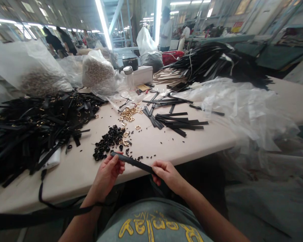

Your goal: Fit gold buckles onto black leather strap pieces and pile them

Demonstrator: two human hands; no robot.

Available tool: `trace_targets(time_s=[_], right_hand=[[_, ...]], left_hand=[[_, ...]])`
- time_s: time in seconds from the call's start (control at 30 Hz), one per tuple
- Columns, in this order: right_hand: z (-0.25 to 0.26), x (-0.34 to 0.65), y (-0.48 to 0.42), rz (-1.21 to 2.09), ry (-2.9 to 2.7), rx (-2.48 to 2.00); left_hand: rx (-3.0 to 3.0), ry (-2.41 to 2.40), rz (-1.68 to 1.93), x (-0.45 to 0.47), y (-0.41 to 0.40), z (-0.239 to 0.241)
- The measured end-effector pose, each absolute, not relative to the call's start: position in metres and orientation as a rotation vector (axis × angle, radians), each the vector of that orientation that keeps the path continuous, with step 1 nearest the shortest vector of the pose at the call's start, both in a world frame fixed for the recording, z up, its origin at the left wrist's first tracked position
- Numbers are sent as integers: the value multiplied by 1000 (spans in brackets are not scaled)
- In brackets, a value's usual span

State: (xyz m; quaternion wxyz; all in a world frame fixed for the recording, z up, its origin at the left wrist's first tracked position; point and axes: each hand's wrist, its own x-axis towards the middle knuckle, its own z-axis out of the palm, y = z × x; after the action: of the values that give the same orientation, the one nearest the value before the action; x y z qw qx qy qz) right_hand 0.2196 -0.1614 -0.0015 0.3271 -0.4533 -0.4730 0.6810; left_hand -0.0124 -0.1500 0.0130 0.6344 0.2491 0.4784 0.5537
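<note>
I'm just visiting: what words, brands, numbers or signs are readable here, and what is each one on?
"R": large yellow letter on the shirt, upside down in this view; the rest of that word is too distorted to quote surely.
Smaller lettering on the shirt: too faint to read.
Yellow-and-red sign in the background: too blurred to read.
Black strip held by the left hand and right hand: no lettering visible.

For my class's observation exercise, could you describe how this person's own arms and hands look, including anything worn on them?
Both the left hand and the right hand are ungloved, with no watch or bracelet visible. The forearms are bare, with no sleeve showing on them. The grey-green shirt carries yellow lettering, upside down in this view.
</note>
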Motion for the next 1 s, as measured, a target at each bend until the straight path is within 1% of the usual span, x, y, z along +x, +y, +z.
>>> trace_targets(time_s=[0.33,0.53,0.8,1.0], right_hand=[[-3,218,-160,1779,-1096,-1155],[0,221,-162,1747,-940,-1001],[-6,211,-160,1850,-524,-792],[-7,200,-159,1893,-448,-755]], left_hand=[[576,1110,1287,-12,-145,9],[561,1123,1305,-13,-147,11],[555,1124,1322,-14,-151,12],[610,1143,1308,-11,-157,14]])
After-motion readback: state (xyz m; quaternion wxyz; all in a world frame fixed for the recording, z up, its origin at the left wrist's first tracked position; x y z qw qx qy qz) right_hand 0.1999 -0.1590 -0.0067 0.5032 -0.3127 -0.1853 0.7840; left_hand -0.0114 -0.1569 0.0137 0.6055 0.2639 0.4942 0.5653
